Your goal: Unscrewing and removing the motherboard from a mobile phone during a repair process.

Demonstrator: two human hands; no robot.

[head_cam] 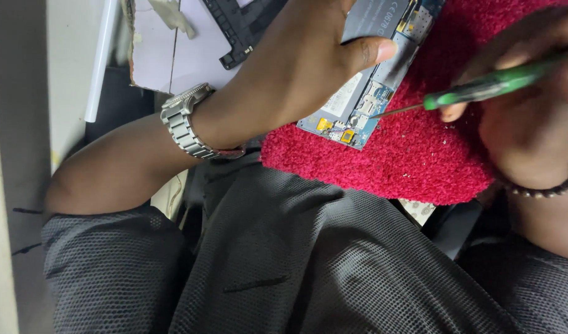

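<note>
Left hand (309,68) pins opened phone (374,80) on red towel (420,154); right hand (525,93) grips green screwdriver (482,89), whose tip could slip and gouge the board.

Soft, even light, seemingly from above; the red towel (414,148) looks vivid. The right hand (531,99) and screwdriver (482,89) are blurred, the dark shirt (309,260) sits in shadow.

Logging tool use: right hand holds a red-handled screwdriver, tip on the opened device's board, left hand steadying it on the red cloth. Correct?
Not quite. In the head view the screwdriver handle is green, not red. The rest holds: right hand puts its tip on the opened device, left hand steadying it on the red cloth.
</note>
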